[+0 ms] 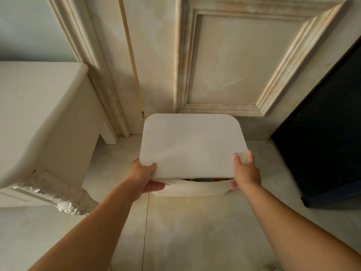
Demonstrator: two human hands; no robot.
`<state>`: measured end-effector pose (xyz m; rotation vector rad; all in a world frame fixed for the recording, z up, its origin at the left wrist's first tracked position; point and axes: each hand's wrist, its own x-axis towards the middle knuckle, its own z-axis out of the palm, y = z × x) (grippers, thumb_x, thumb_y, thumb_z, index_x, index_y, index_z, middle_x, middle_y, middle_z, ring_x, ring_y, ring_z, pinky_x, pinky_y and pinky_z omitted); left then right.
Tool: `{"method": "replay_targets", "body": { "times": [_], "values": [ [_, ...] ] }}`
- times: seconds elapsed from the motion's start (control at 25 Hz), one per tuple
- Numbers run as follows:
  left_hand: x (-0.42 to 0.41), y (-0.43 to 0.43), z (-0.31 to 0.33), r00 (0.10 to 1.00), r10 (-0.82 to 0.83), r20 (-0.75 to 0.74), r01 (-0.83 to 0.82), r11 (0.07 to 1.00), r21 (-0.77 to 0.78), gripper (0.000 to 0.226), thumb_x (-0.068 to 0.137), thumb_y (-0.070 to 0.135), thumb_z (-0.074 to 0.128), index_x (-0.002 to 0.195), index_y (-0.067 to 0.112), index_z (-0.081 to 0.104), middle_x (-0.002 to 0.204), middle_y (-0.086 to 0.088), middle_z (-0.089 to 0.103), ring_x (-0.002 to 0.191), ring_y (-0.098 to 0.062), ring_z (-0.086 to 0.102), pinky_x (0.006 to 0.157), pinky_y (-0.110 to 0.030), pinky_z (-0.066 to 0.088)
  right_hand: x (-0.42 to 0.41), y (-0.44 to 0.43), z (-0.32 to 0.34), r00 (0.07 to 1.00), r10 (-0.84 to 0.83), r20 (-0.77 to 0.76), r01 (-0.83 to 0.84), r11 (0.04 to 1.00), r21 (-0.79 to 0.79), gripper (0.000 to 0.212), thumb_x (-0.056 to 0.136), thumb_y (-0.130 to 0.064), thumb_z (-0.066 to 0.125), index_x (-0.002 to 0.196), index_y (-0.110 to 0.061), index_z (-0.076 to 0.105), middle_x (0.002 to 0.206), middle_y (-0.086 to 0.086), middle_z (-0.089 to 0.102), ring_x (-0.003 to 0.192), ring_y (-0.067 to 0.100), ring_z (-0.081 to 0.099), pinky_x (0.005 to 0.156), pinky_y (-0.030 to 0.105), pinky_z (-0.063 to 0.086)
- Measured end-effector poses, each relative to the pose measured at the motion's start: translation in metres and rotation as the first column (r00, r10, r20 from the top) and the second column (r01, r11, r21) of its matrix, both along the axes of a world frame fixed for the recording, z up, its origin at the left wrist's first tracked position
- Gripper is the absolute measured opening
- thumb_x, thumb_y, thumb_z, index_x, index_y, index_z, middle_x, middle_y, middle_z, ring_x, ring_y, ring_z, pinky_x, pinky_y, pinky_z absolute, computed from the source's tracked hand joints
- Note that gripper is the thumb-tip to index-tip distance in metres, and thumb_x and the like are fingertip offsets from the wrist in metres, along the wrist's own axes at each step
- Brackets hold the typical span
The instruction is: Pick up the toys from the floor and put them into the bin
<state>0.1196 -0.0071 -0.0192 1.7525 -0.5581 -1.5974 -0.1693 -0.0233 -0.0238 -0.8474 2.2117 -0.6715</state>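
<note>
The white bin [190, 188] stood on the floor [195, 231] against the far panelled door [234, 61], colourful toys [205, 179] just visible under its tilted lid [192, 145]. The left hand [145, 178] pinched the lid's near-left corner, and the right hand [246, 171] its near-right edge, both arms outstretched.

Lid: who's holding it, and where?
Both hands hold the lid: left hand at its near left corner, right hand at its near right corner, above the bin.

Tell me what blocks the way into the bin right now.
The lid covers nearly all of the bin; only a thin gap shows at the near edge, with colourful contents visible. Left hand and right hand both grip the lid's near corners.
</note>
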Motion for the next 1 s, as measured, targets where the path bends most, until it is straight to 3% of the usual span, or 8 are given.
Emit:
{"method": "replay_targets", "body": {
  "times": [0.16, 0.32, 0.6, 0.76, 0.88, 1.0],
  "values": [
    [0.001, -0.017, -0.005, 0.999, 0.009, -0.042, -0.01, 0.999, -0.031, 0.049, 0.094, 0.015, 0.058, 0.136, 0.019, 0.034, 0.125, -0.013, 0.048, 0.095, -0.042, 0.064, 0.067, -0.054, 0.06, 0.0, -0.015, -0.001, 1.0, 0.001, 0.001, -0.001, 1.0, -0.003, 0.065, 0.089, -0.062, 0.041, 0.147, -0.047, 0.014, 0.126, 0.014, 0.048, 0.067, 0.036, 0.069, 0.038, 0.029, 0.053],
    [0.005, -0.025, -0.009, 0.998, 0.007, -0.069, -0.009, 1.0, -0.025, 0.05, 0.093, 0.012, 0.059, 0.136, 0.018, 0.035, 0.127, -0.014, 0.05, 0.097, -0.045, 0.064, 0.063, -0.051, 0.06, 0.001, -0.021, -0.004, 1.0, -0.004, -0.031, 0.004, 1.0, 0.007, 0.066, 0.089, -0.064, 0.039, 0.147, -0.047, 0.014, 0.127, 0.014, 0.047, 0.062, 0.035, 0.069, 0.037, 0.025, 0.051],
    [0.001, -0.018, 0.001, 0.997, 0.031, -0.068, -0.031, 0.999, -0.008, 0.054, 0.093, 0.015, 0.06, 0.138, 0.023, 0.031, 0.123, -0.011, 0.048, 0.095, -0.044, 0.065, 0.06, -0.047, 0.061, -0.002, -0.019, 0.001, 1.0, -0.001, 0.031, 0.001, 1.0, -0.005, 0.066, 0.088, -0.064, 0.041, 0.145, -0.05, 0.012, 0.13, 0.012, 0.05, 0.054, 0.032, 0.07, 0.05, 0.039, 0.06],
    [0.0, -0.004, 0.019, 0.999, 0.045, -0.026, -0.045, 0.999, 0.01, 0.061, 0.089, 0.033, 0.066, 0.139, 0.021, 0.032, 0.129, -0.012, 0.047, 0.081, -0.039, 0.071, 0.069, -0.046, 0.061, -0.01, -0.003, 0.014, 0.99, 0.063, 0.124, -0.063, 0.998, -0.004, 0.072, 0.089, -0.06, 0.043, 0.148, -0.049, 0.003, 0.144, 0.005, 0.046, 0.086, 0.038, 0.068, 0.06, 0.037, 0.059],
    [0.001, 0.003, 0.04, 0.995, -0.011, 0.101, 0.003, 0.997, 0.076, 0.08, 0.084, 0.05, 0.066, 0.145, 0.019, 0.025, 0.141, -0.014, 0.041, 0.073, -0.035, 0.073, 0.07, -0.043, 0.061, -0.012, 0.018, 0.032, 0.989, 0.149, -0.011, -0.148, 0.989, 0.024, 0.072, 0.092, -0.059, 0.038, 0.152, -0.036, 0.005, 0.149, 0.011, 0.039, 0.123, 0.039, 0.05, 0.094, 0.043, 0.046],
    [-0.004, 0.018, 0.06, 0.928, -0.182, 0.324, 0.165, 0.983, 0.079, 0.086, 0.087, 0.046, 0.064, 0.149, 0.012, 0.015, 0.142, -0.02, 0.042, 0.085, -0.032, 0.067, 0.067, -0.041, 0.06, -0.005, 0.035, 0.05, 0.974, 0.188, -0.122, -0.191, 0.982, -0.009, 0.069, 0.095, -0.055, 0.036, 0.153, -0.024, 0.014, 0.149, 0.021, 0.034, 0.132, 0.038, 0.04, 0.103, 0.043, 0.036]
  ]
}}
